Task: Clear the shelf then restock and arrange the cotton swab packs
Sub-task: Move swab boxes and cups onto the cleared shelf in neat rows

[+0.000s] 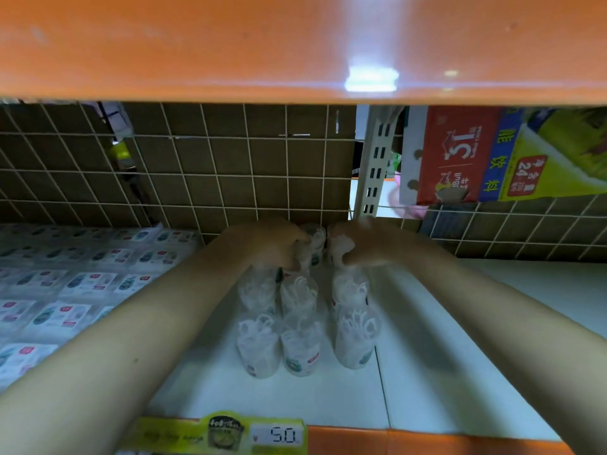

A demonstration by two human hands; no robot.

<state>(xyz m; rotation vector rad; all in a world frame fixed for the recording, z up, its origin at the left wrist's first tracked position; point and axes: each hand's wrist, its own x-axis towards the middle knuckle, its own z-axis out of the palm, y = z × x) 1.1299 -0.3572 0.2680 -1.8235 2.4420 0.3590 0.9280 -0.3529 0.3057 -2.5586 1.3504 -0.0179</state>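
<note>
Several clear round cotton swab packs (300,339) stand in three short rows on the white shelf (460,372), running from the middle back to the wire grid. Both my arms reach deep in. My left hand (269,239) grips a pack (303,254) at the back of the left and middle rows. My right hand (364,243) grips the rearmost pack (340,249) of the right row. One more pack (315,238) stands between the two hands against the grid. Motion blur hides the fingers' exact placement.
Flat rectangular packs (65,284) cover the shelf's left part. A wire grid backing (230,172) and a slotted upright (374,165) close the rear. An orange shelf (295,44) hangs overhead. A red and yellow carton (492,156) shows behind at right. A price label (249,433) sits on the front edge.
</note>
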